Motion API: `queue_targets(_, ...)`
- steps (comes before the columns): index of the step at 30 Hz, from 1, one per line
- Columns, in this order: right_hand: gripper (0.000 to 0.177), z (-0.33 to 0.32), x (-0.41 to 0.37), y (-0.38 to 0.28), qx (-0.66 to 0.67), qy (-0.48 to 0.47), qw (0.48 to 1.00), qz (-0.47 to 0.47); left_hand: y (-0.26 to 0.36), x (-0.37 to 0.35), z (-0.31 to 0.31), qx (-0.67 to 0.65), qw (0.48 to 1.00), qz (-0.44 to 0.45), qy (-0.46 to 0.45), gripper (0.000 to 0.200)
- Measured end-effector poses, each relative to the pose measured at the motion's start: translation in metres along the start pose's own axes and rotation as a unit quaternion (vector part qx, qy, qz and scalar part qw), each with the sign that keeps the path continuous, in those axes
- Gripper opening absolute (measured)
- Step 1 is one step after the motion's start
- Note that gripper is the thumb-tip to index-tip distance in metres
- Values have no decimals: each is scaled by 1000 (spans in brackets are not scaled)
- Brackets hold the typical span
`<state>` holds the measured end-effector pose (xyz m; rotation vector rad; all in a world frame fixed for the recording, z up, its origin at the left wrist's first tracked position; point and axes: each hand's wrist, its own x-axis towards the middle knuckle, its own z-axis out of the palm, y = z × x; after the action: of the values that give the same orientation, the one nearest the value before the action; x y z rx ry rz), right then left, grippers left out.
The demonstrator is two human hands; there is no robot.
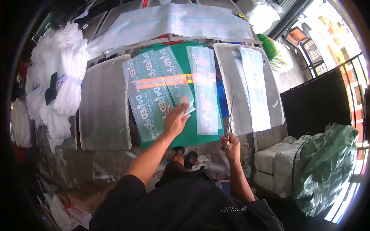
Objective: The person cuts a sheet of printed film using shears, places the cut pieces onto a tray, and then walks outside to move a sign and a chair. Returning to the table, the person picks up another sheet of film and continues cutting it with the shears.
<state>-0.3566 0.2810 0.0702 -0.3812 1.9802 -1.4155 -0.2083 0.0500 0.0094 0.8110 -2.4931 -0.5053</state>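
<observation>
Printed translucent sheets (144,98) lie on a green surface (185,138) crossed by an orange and yellow band. My left hand (177,120) rests, fingers spread, near the lower end of a narrower printed strip (171,73); one corner of that strip curls up beside the fingers. To its right lies a stack of printed strips (204,92). At the lower right edge of the green surface, my right hand (230,146) is closed around a pair of scissors (230,123), whose blades point away from me.
More strips (256,88) lie on the right grey board (231,57). White bundles (69,73) hang at the left, beyond a grey board (104,104). A long printed sheet (173,23) spans the back. Wrapped bales (275,163) and green sheeting (327,165) stand lower right.
</observation>
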Motion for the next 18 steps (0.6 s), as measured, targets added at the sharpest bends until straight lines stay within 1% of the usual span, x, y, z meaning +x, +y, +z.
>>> queue_targets(1,32,-6,-6,-1,20,19,1000,2,7,5,-2,-13,1000,21,2,46)
queue_targets(2,32,-12,-11,2,20,22,1000,2,14,10,-3,-14,1000,23,1,46)
queue_targets(4,32,-22,-21,8,34,52,998,9,30,17,-2,-4,998,56,-38,48)
queue_targets(5,32,-27,-28,9,20,55,998,8,37,18,3,8,996,67,-52,50)
queue_targets(6,32,-32,-32,16,20,56,998,6,42,18,8,8,996,68,-51,50)
queue_targets(8,32,-44,-42,32,9,59,998,13,51,20,17,28,988,103,-112,52)
queue_targets(9,32,-47,-48,34,8,62,998,11,54,20,21,30,986,119,-116,53)
queue_targets(10,31,-49,-54,34,39,59,997,30,56,19,26,27,985,123,-115,53)
queue_targets(11,30,-52,-59,35,69,57,995,50,58,19,31,45,980,118,-154,56)
queue_targets(12,30,-56,-64,36,68,62,995,48,62,20,30,64,973,114,-192,60)
queue_targets(13,29,-58,-68,37,76,61,994,52,66,22,26,49,968,89,-231,67)
queue_targets(17,31,-63,-79,40,78,64,993,55,69,20,25,46,969,81,-227,71)
queue_targets(18,32,-62,-81,40,76,70,993,58,67,20,22,44,970,96,-219,72)
